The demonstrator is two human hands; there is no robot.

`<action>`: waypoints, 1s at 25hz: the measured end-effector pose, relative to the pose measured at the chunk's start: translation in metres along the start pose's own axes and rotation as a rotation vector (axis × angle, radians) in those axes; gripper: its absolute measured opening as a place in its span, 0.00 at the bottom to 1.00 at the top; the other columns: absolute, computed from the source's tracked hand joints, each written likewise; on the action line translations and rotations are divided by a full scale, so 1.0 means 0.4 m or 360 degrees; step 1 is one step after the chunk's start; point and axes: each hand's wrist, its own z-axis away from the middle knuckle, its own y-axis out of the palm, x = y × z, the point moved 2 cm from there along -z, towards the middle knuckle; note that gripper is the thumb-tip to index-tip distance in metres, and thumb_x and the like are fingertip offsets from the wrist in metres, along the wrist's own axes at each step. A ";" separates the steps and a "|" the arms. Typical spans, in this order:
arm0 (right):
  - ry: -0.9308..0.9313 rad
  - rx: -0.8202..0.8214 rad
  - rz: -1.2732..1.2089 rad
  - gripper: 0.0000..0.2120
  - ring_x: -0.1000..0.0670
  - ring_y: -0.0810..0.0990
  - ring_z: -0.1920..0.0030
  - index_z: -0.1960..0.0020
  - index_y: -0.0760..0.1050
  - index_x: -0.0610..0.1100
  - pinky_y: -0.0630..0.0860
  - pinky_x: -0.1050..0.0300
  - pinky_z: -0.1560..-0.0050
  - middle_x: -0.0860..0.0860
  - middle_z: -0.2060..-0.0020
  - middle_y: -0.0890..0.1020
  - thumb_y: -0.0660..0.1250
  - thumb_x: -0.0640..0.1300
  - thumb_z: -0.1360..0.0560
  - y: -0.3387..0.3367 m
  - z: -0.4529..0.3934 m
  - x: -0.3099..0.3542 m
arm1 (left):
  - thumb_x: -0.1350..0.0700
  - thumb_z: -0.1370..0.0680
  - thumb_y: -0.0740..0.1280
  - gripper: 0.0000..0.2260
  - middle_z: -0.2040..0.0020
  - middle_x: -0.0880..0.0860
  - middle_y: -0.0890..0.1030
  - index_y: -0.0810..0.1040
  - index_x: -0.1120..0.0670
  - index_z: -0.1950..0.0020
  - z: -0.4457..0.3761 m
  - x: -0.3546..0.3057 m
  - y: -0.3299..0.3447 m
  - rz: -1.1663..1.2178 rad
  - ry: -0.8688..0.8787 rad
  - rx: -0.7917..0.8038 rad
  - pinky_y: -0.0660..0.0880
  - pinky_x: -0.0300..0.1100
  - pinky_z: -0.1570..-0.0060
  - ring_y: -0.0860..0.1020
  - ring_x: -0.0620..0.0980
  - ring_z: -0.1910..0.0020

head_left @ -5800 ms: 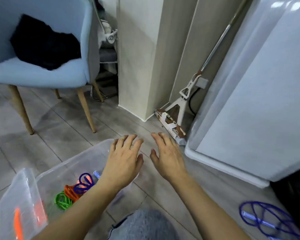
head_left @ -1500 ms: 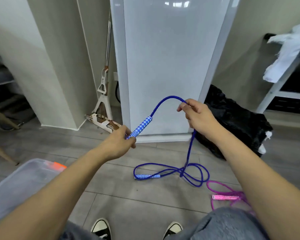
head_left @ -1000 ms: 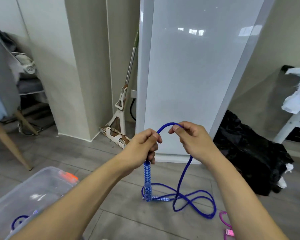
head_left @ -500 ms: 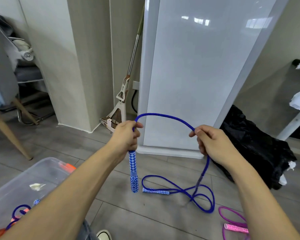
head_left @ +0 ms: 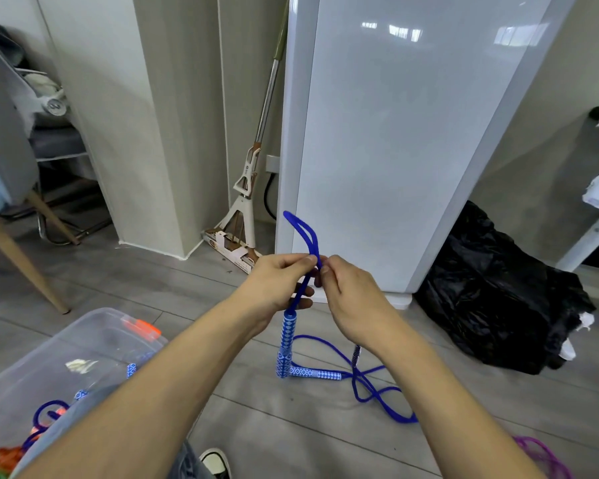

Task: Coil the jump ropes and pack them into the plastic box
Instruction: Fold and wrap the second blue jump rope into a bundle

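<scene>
Coiling is at its first turns: the left hand point(head_left: 279, 285) pinches the blue braided jump rope point(head_left: 300, 236) just above its checkered handle point(head_left: 286, 340), and the right hand point(head_left: 350, 295) presses a narrow upright loop against it, fingers closed on the cord. The rest trails on the grey floor point(head_left: 291, 430). Next, I judge, more slack must be drawn up into loops before reaching the clear plastic box point(head_left: 94, 337) at left

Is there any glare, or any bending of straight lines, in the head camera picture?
Head view: bright window-like reflections sit near the top of the glossy white panel; the wide lens tilts the panel's edges and the mop handle inward; the hands and the blue rope are sharp, with only soft shadows on the floor.
</scene>
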 end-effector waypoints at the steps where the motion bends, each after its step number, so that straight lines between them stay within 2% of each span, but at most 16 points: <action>1: -0.0031 0.0028 0.0023 0.15 0.53 0.76 0.51 0.39 0.73 0.48 0.71 0.60 0.54 0.53 0.49 0.79 0.50 0.49 0.14 0.005 0.003 0.000 | 0.52 0.19 0.65 0.08 0.54 0.55 0.84 0.84 0.51 0.52 0.004 0.001 -0.001 -0.0004 0.0015 -0.0022 0.81 0.42 0.61 0.79 0.51 0.60; 2: -0.0050 0.0039 0.0039 0.15 0.53 0.77 0.51 0.38 0.73 0.49 0.72 0.59 0.52 0.54 0.49 0.79 0.50 0.50 0.14 0.009 0.005 -0.002 | 0.53 0.19 0.66 0.08 0.57 0.54 0.84 0.84 0.50 0.53 0.006 0.004 0.001 -0.0026 0.0050 -0.0038 0.81 0.41 0.62 0.79 0.50 0.60; 4: -0.0084 -0.0002 0.0031 0.14 0.52 0.78 0.54 0.43 0.74 0.50 0.74 0.55 0.53 0.55 0.53 0.81 0.51 0.52 0.15 0.011 0.005 -0.003 | 0.55 0.19 0.66 0.08 0.59 0.53 0.83 0.84 0.53 0.53 0.006 0.008 0.005 -0.0065 0.0184 -0.0051 0.81 0.40 0.62 0.80 0.50 0.60; 7: -0.0097 0.0034 -0.0073 0.17 0.50 0.77 0.66 0.55 0.77 0.48 0.73 0.51 0.62 0.52 0.69 0.78 0.53 0.51 0.15 0.009 0.005 0.001 | 0.58 0.16 0.60 0.10 0.54 0.55 0.85 0.79 0.60 0.49 -0.014 -0.012 -0.017 0.0124 0.0345 -0.0140 0.83 0.45 0.55 0.83 0.51 0.57; 9: -0.0052 0.0292 -0.0132 0.16 0.51 0.76 0.72 0.55 0.77 0.49 0.73 0.51 0.64 0.47 0.73 0.77 0.54 0.50 0.16 0.013 0.010 -0.006 | 0.58 0.15 0.56 0.10 0.54 0.56 0.86 0.75 0.60 0.48 -0.045 -0.031 -0.058 0.0390 0.0324 -0.0262 0.83 0.48 0.55 0.85 0.54 0.56; 12: 0.0088 0.0720 -0.0160 0.15 0.53 0.79 0.71 0.52 0.78 0.44 0.75 0.56 0.62 0.48 0.72 0.76 0.55 0.46 0.16 -0.008 0.015 -0.050 | 0.60 0.15 0.54 0.09 0.60 0.58 0.83 0.72 0.61 0.48 -0.075 -0.042 -0.114 0.0821 0.0230 -0.0405 0.83 0.50 0.61 0.84 0.56 0.64; 15: 0.0261 0.0821 -0.0090 0.15 0.50 0.80 0.69 0.53 0.78 0.41 0.77 0.54 0.59 0.49 0.72 0.75 0.57 0.47 0.16 -0.070 0.010 -0.119 | 0.62 0.16 0.53 0.09 0.67 0.55 0.74 0.71 0.60 0.51 -0.093 -0.043 -0.139 0.1007 0.0195 -0.0477 0.80 0.47 0.67 0.76 0.52 0.72; 17: 0.0277 0.0670 -0.0066 0.15 0.51 0.76 0.71 0.55 0.78 0.42 0.73 0.54 0.62 0.51 0.71 0.73 0.59 0.49 0.16 -0.102 0.006 -0.145 | 0.61 0.16 0.53 0.09 0.67 0.54 0.72 0.71 0.59 0.52 -0.095 -0.043 -0.139 0.0778 0.0218 -0.0461 0.76 0.44 0.70 0.71 0.50 0.74; 20: 0.0014 0.0328 -0.0117 0.14 0.57 0.66 0.73 0.58 0.76 0.46 0.65 0.61 0.66 0.58 0.74 0.70 0.59 0.49 0.17 -0.112 0.002 -0.102 | 0.59 0.15 0.54 0.10 0.60 0.56 0.80 0.74 0.58 0.49 -0.063 -0.033 -0.099 0.0035 0.0272 -0.0175 0.80 0.46 0.66 0.77 0.51 0.69; 22: -0.0120 0.0250 -0.0159 0.13 0.58 0.67 0.72 0.57 0.75 0.47 0.64 0.67 0.68 0.62 0.74 0.73 0.59 0.48 0.16 -0.093 -0.001 -0.052 | 0.58 0.15 0.55 0.09 0.54 0.55 0.84 0.75 0.58 0.47 -0.035 -0.023 -0.061 -0.0328 0.0320 0.0056 0.83 0.48 0.57 0.83 0.52 0.60; 25: -0.0167 0.0189 -0.0195 0.12 0.61 0.73 0.68 0.57 0.75 0.49 0.67 0.69 0.65 0.65 0.71 0.77 0.59 0.48 0.16 -0.061 -0.005 -0.020 | 0.57 0.15 0.57 0.08 0.52 0.57 0.85 0.75 0.57 0.46 -0.012 -0.010 -0.028 -0.0495 0.0364 0.0238 0.83 0.51 0.52 0.86 0.53 0.54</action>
